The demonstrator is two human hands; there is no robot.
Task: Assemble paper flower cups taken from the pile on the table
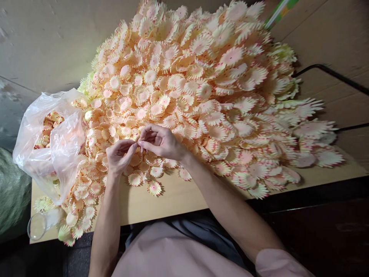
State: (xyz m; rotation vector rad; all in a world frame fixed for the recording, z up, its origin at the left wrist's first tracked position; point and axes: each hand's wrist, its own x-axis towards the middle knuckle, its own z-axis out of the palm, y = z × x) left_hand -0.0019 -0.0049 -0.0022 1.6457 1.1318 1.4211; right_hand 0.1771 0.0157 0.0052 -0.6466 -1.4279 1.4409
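Left hand (pixel 121 154) and right hand (pixel 162 143) meet; can't tell whether either grip is closed; the petal heap (pixel 203 91) sprawls far and right.

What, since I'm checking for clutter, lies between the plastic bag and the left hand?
Overlapping flower-like pieces, pale with notched edges, cover the stretch between the plastic bag and the left hand; the head view shows this.

A translucent plastic bag (pixel 31 127) sits at the left end of the table (pixel 173 198). On the table's near left corner lies a clear cup (pixel 53 218), tipped over. Left of the table bulges a green sack (pixel 13 196); behind the table rise a scuffed wall (pixel 57 38) and, rightward, a thin black bar (pixel 331 74) and a green-and-white strip (pixel 279 13).
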